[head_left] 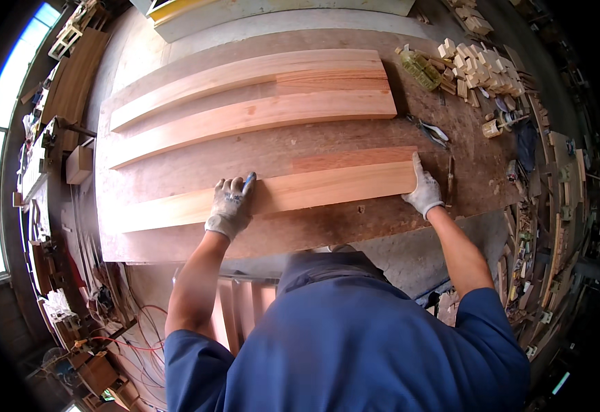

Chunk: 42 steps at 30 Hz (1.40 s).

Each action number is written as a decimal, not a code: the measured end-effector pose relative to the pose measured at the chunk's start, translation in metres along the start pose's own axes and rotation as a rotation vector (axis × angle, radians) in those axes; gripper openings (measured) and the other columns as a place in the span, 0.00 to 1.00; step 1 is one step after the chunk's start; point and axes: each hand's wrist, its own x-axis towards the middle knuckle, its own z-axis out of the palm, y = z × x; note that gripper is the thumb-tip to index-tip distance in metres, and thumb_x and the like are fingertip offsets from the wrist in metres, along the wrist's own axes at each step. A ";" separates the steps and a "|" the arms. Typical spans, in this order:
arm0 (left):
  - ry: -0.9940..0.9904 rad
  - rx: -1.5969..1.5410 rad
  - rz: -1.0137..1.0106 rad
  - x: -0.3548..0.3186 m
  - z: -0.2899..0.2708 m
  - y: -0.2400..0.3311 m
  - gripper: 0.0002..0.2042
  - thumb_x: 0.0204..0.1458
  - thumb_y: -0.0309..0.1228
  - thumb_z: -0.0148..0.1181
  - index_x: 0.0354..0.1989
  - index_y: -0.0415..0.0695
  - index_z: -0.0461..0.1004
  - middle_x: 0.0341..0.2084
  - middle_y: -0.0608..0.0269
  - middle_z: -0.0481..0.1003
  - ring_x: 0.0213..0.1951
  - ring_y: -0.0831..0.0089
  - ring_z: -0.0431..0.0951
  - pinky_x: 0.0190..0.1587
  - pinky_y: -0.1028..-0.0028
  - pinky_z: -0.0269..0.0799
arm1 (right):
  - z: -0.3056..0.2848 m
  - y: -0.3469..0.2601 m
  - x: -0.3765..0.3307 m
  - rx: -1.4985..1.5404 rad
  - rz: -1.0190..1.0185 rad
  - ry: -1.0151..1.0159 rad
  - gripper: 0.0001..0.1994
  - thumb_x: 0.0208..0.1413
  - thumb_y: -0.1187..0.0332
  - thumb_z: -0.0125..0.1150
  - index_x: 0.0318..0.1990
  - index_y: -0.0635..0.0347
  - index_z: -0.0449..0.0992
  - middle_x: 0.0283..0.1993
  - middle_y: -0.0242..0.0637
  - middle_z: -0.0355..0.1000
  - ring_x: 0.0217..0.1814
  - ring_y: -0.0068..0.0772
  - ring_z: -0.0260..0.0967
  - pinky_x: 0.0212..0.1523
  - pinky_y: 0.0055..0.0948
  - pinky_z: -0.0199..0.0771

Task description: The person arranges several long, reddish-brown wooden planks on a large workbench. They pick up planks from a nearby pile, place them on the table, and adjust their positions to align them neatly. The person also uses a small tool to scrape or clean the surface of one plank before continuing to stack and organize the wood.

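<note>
A long pale wooden board (334, 189) lies across the worktable in front of me, with a shorter reddish wood strip (355, 158) along its far side. Over the left part of the board, my left hand (231, 206), in a whitish work glove, is closed on it. Something small and blue shows at that hand's fingers; I cannot make out what. My right hand (425, 191), gloved too, grips the board's right end, its fingers partly hidden underneath. Farther back lie two more long boards (245, 123), joined near their right ends by a reddish wood piece (331, 82).
Pliers (432, 132) and a slim tool (450, 182) lie right of the boards. At the table's far right are a yellowish plastic bottle (420, 71), a heap of small wood blocks (485, 69) and a glue pot (492, 128). Red hose (131, 342) loops on the floor at left.
</note>
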 end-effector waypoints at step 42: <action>0.086 -0.011 -0.022 0.012 0.022 0.034 0.58 0.43 0.46 0.81 0.81 0.42 0.52 0.72 0.46 0.63 0.75 0.49 0.60 0.80 0.43 0.47 | -0.025 -0.024 -0.005 0.019 0.105 -0.115 0.69 0.44 0.66 0.83 0.86 0.29 0.32 0.56 0.56 0.80 0.58 0.61 0.80 0.60 0.52 0.80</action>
